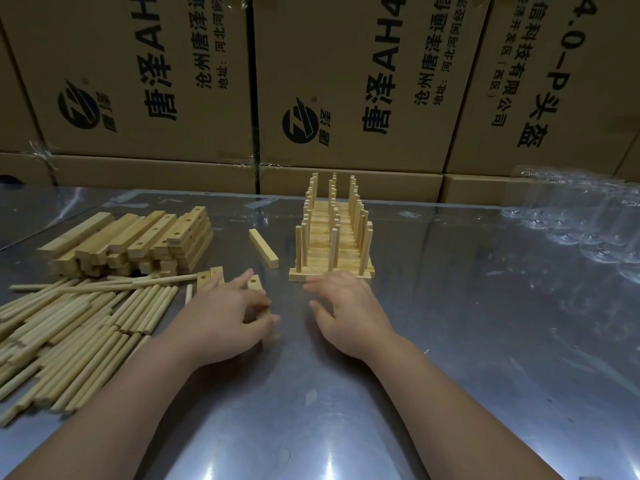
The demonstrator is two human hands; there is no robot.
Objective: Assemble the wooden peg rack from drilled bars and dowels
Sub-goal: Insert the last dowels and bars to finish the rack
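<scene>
A row of finished peg racks (pixel 332 233), bars with upright dowels, stands at the table's middle. My right hand (pixel 341 311) hovers just in front of the nearest rack, fingers spread and holding nothing. My left hand (pixel 228 315) is closed on a short drilled bar (pixel 255 284), whose holed end shows above my fingers. A stack of drilled bars (pixel 138 242) lies at the left, with a heap of loose dowels (pixel 76 334) in front of it. One bar (pixel 264 248) lies alone between the stack and the racks.
The metal table (pixel 467 341) reflects light. Cardboard boxes (pixel 346 81) form a wall along the far edge. Clear plastic bags (pixel 581 220) lie at the right rear. Two short drilled blocks (pixel 209 276) sit just beyond my left hand.
</scene>
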